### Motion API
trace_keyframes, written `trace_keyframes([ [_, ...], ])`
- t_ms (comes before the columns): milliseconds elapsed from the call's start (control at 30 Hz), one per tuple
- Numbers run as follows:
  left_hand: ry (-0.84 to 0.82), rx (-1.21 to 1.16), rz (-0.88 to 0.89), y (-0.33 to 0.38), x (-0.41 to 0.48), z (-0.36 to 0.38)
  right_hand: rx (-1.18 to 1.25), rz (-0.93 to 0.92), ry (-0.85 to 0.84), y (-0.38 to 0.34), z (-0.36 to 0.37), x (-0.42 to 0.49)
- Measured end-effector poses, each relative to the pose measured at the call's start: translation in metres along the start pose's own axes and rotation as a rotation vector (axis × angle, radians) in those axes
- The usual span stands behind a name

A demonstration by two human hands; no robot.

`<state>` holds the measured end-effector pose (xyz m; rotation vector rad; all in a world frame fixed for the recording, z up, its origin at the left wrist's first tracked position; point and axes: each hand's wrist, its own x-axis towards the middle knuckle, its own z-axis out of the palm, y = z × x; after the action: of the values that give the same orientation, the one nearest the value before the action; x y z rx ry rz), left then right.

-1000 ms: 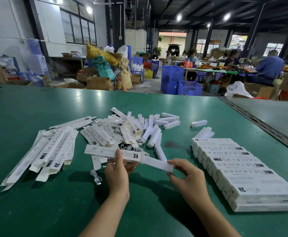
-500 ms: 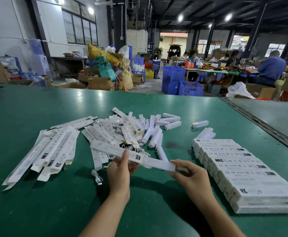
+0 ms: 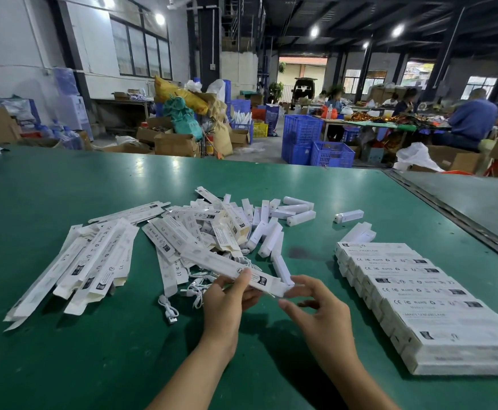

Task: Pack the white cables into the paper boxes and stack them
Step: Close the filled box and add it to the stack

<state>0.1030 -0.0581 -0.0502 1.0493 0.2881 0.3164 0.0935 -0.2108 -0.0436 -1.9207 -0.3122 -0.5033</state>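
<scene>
1. Left hand (image 3: 227, 303) grips a long paper box (image 3: 212, 261) near its right end, thumb on top and fingers underneath. The box is lifted off the green table (image 3: 64, 365) and slopes up to the left, probably so the near end faces the other hand.
2. Right hand (image 3: 321, 312) sits at that near end with fingers loosely bent and closed on nothing I can see. The index fingertip is right at the box end; contact not certain. Judgement: it is working the end shut or pushing the contents home.
3. Whether a cable is inside this box: cannot tell.
4. Loose white cables (image 3: 168, 309) lie on the table just left of the left hand, partly under the heap, within easy reach.
5. Flat unfilled boxes (image 3: 94, 261) are fanned out at the left. A mixed heap of boxes (image 3: 212, 226) and short white tubes (image 3: 271, 232) lies in the middle.
6. The stack of finished boxes (image 3: 419, 294) stands to the right, laid in an overlapping row on the right hand's side, so a closed box needs only a short carry.
7. Judgement: many boxes are packed and many flat ones remain, so roughly mid-task. Next: close this box and add it to the stack.
</scene>
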Motion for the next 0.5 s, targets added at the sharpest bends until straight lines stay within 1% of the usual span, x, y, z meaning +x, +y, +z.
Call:
trace_keyframes([
  [100, -0.054, 0.039, 0.028, -0.004, -0.002, 0.001, 0.005, -0.081, -0.141, -0.005, 0.001, -0.004],
  [167, -0.097, 0.059, 0.052, -0.005, -0.003, 0.001, 0.042, -0.111, -0.281, -0.006, 0.002, -0.005],
  [233, -0.134, 0.079, 0.064, -0.007, -0.004, 0.000, 0.030, -0.137, -0.417, -0.007, 0.004, -0.007],
  [300, -0.121, 0.078, 0.080, -0.007, -0.003, 0.000, 0.039, -0.152, -0.471, -0.005, 0.008, -0.008],
  [333, -0.094, 0.072, 0.097, -0.007, -0.003, 0.000, 0.050, -0.166, -0.452, -0.003, 0.011, -0.010],
  [400, 0.008, 0.046, 0.161, -0.004, 0.000, -0.002, 0.044, -0.209, -0.320, 0.000, 0.017, -0.011],
  [467, 0.160, 0.013, 0.235, 0.001, 0.006, -0.006, -0.037, -0.248, -0.176, 0.002, 0.023, -0.010],
  [500, 0.228, -0.004, 0.261, 0.003, 0.010, -0.008, -0.103, -0.258, -0.148, 0.003, 0.025, -0.008],
])
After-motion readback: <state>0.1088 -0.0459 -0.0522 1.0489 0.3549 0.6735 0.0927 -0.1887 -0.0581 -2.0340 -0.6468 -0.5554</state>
